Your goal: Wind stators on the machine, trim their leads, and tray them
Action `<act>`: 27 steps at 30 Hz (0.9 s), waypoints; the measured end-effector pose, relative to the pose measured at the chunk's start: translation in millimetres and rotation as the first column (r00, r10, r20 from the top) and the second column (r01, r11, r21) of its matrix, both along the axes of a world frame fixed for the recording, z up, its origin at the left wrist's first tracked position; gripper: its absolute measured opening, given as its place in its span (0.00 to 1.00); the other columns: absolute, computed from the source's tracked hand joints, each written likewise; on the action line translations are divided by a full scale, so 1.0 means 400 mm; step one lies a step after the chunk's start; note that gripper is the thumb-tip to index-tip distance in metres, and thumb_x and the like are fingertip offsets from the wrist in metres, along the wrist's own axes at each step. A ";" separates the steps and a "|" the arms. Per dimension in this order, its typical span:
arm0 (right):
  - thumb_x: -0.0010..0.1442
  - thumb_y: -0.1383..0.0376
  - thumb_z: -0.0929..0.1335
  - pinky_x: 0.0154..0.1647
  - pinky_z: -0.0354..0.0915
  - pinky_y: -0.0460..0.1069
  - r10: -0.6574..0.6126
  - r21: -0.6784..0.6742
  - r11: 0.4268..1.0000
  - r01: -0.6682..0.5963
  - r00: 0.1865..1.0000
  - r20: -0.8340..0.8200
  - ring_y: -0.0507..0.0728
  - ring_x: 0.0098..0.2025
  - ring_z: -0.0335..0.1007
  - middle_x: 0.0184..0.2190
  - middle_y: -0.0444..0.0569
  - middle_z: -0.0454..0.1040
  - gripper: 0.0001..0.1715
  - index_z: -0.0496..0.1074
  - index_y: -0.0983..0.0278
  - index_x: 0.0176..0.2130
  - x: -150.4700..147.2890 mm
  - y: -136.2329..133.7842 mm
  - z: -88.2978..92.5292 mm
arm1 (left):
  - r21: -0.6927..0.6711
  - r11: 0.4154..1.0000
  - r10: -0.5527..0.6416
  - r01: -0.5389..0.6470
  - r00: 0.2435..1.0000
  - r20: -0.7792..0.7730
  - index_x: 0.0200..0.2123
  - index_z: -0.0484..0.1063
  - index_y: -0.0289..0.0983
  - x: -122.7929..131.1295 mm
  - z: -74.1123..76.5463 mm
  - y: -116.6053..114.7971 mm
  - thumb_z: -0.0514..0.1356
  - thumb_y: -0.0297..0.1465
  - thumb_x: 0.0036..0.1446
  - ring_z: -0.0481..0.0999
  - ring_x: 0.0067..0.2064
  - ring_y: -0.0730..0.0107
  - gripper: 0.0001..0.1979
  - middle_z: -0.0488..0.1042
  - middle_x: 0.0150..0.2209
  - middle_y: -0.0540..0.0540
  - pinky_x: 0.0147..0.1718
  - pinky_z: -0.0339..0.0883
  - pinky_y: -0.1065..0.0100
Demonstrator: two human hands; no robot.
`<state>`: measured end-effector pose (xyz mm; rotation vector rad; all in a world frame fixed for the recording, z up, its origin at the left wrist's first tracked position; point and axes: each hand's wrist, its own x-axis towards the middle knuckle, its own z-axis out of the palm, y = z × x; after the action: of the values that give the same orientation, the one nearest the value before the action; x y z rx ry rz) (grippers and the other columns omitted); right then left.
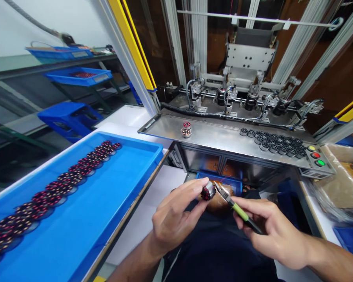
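Between the fingertips and thumb of my left hand is a wound motor stator, its reddish windings facing left. My right hand grips a pair of cutting pliers with green and black handles. The plier jaws point up and left, close beside the stator; whether they touch it I cannot tell. Both hands are above my lap. Two wound stators stand on the steel ledge in front of me, and rows of dark unwound cores fill its right part.
A blue tray at the left carries a long band of wound stators. Behind the ledge stands a winding machine in an aluminium frame. Push buttons and a plastic-lined box are at the right. A blue stool is farther left.
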<state>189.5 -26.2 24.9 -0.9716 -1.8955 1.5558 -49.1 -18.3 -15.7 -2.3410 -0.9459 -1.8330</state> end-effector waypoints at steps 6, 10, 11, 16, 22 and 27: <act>0.56 0.71 0.67 0.42 0.71 0.46 -0.187 -0.036 0.982 0.185 0.981 -0.043 0.52 0.39 0.74 0.39 0.48 0.76 0.35 0.67 0.63 0.63 0.014 0.006 -0.015 | 0.036 0.995 0.095 -0.092 0.991 -0.092 0.50 0.72 0.28 -0.007 -0.003 0.005 0.70 0.13 0.49 0.81 0.49 0.64 0.24 0.80 0.47 0.36 0.50 0.79 0.64; 0.56 0.71 0.68 0.44 0.73 0.47 -0.198 -0.056 0.979 0.195 0.978 -0.061 0.52 0.39 0.75 0.42 0.49 0.77 0.36 0.66 0.60 0.64 0.032 -0.002 -0.035 | 0.085 0.978 0.203 -0.193 0.970 -0.133 0.44 0.75 0.28 -0.011 -0.002 0.004 0.69 0.17 0.52 0.81 0.47 0.69 0.15 0.78 0.46 0.39 0.50 0.77 0.71; 0.56 0.71 0.68 0.44 0.73 0.47 -0.201 -0.049 0.979 0.198 0.978 -0.064 0.52 0.39 0.76 0.42 0.49 0.77 0.37 0.66 0.60 0.64 0.036 -0.004 -0.039 | 0.099 0.972 0.224 -0.212 0.965 -0.134 0.43 0.75 0.28 -0.011 0.000 0.005 0.69 0.17 0.52 0.81 0.46 0.70 0.14 0.78 0.46 0.39 0.49 0.77 0.72; 0.57 0.71 0.67 0.45 0.74 0.48 -0.218 -0.018 0.976 0.217 0.973 -0.076 0.53 0.39 0.76 0.42 0.49 0.77 0.36 0.66 0.59 0.64 0.047 -0.009 -0.049 | 0.117 0.962 0.261 -0.246 0.957 -0.129 0.43 0.75 0.28 -0.010 0.010 0.006 0.69 0.19 0.53 0.80 0.45 0.70 0.13 0.79 0.45 0.39 0.49 0.77 0.73; 0.58 0.71 0.67 0.47 0.74 0.50 -0.200 -0.036 0.979 0.198 0.978 -0.060 0.53 0.40 0.77 0.43 0.51 0.77 0.36 0.65 0.60 0.64 0.056 -0.017 -0.058 | 0.096 0.960 0.271 -0.261 0.957 -0.103 0.46 0.75 0.31 -0.018 0.003 0.000 0.69 0.20 0.54 0.81 0.45 0.71 0.15 0.80 0.46 0.41 0.48 0.77 0.72; 0.59 0.67 0.67 0.49 0.75 0.53 -0.167 0.039 0.985 0.165 0.986 0.031 0.56 0.42 0.77 0.45 0.54 0.77 0.34 0.64 0.60 0.64 0.050 -0.009 -0.057 | -0.153 0.984 0.125 -0.089 0.961 0.246 0.53 0.74 0.39 -0.032 -0.044 -0.007 0.70 0.24 0.54 0.81 0.48 0.62 0.23 0.80 0.49 0.42 0.49 0.79 0.64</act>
<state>209.3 -29.7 2.2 -1.1160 -1.8091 1.4120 -61.8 -21.0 -33.2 -2.1090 -1.2411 -2.1238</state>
